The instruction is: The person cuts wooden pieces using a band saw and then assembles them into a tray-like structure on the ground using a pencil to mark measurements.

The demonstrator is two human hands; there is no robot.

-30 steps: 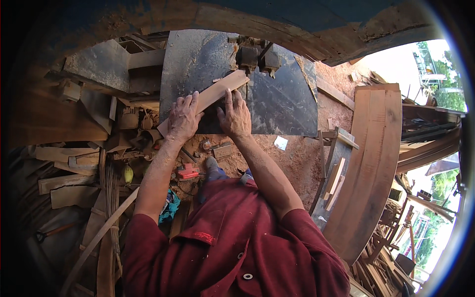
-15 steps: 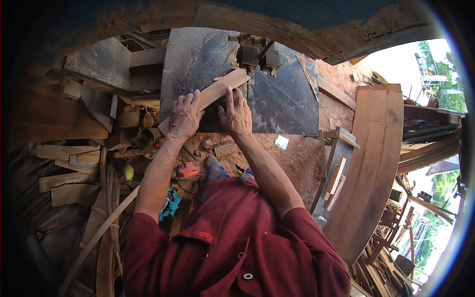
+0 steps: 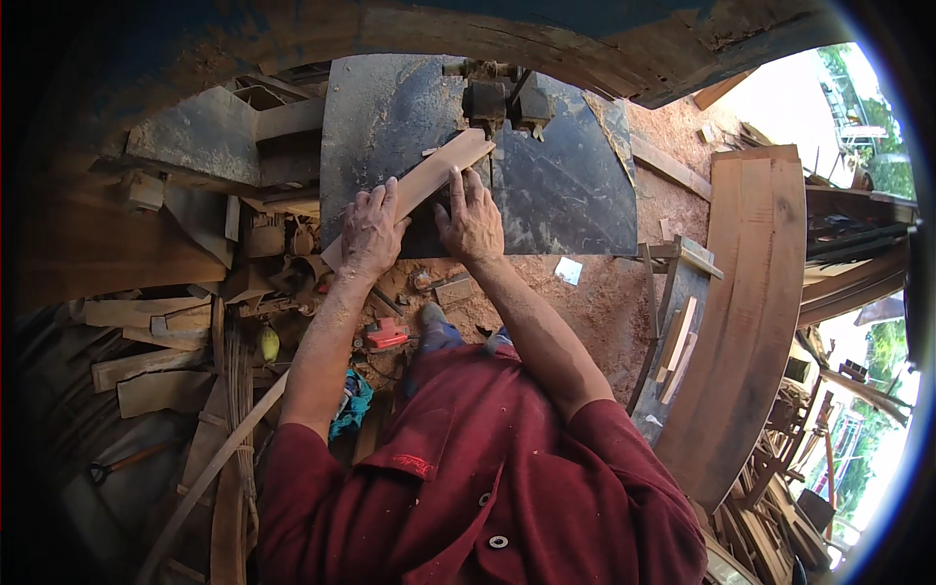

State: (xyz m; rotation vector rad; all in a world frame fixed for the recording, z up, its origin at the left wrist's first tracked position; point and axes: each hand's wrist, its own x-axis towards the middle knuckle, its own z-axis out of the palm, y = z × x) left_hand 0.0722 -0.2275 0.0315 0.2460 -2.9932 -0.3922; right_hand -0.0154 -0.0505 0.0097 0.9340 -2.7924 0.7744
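Note:
A flat, pale brown wooden board (image 3: 441, 175) lies slanted on the dark metal table (image 3: 575, 195) of a band saw. Its far end meets the thin blade line below the saw's blade guide (image 3: 497, 105); the exact contact is too small to tell. My left hand (image 3: 372, 232) grips the board's near part, fingers over its top and thumb at the right edge. Along the board's right edge, near its far end, rests my right hand (image 3: 473, 219), fingers stretched forward and thumb apart. Sawdust covers both forearms.
The saw's large curved frame (image 3: 507, 34) arches overhead. A red power tool (image 3: 386, 333) lies on the sawdust-strewn floor near my feet. Wide planks (image 3: 741, 322) lean at the right beside a narrow bench with small offcuts (image 3: 678, 341). Scrap wood (image 3: 146, 375) piles up at the left.
The whole view has shifted slightly. The board's far end sits a touch farther forward by the blade, and both hands keep their places on it.

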